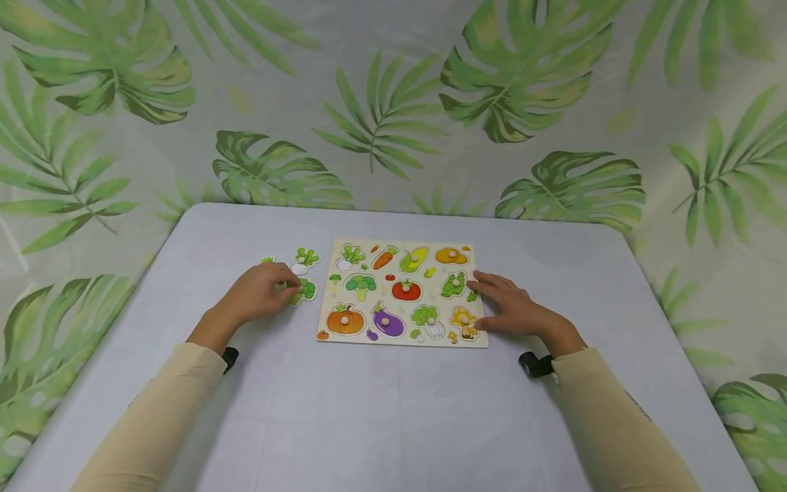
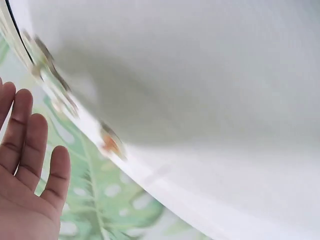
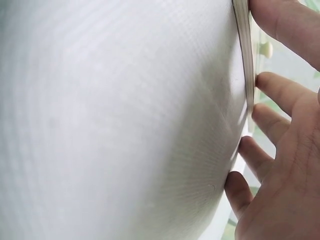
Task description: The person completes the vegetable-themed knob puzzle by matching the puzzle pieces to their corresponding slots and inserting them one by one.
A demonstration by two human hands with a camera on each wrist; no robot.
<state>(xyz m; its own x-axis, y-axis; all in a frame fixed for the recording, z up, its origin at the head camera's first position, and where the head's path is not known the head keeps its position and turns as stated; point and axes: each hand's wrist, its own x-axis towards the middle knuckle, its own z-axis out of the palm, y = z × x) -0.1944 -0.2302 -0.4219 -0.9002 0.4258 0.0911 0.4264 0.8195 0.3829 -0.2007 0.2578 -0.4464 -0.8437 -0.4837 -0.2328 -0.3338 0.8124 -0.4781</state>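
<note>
My left hand (image 1: 261, 292) is left of the wooden puzzle board, its thumb and index fingertips at the knob of a green broccoli piece (image 1: 307, 292), pinching it. Its other fingers (image 2: 35, 145) are stretched out in the left wrist view. Just beyond that piece lies a turnip piece (image 1: 305, 260). My right hand (image 1: 516, 307) rests at the right edge of the puzzle board (image 1: 393, 345), fingers spread. Its thumb reaches the mushroom piece (image 1: 464, 321), and its index fingertip is beside the pea-like green piece (image 1: 453, 283). In the right wrist view, fingertips (image 3: 265, 80) meet the board's side.
Knobbed tomato (image 1: 407, 291), pumpkin (image 1: 346, 320), eggplant (image 1: 389, 320), cabbage (image 1: 427, 320) and corn (image 1: 414, 258) pieces sit in the board. Broccoli (image 1: 360, 285), turnip, carrot (image 1: 384, 258) and potato (image 1: 451, 256) pictures show no knobs. Another green-topped piece (image 1: 268, 260) is partly hidden behind my left hand.
</note>
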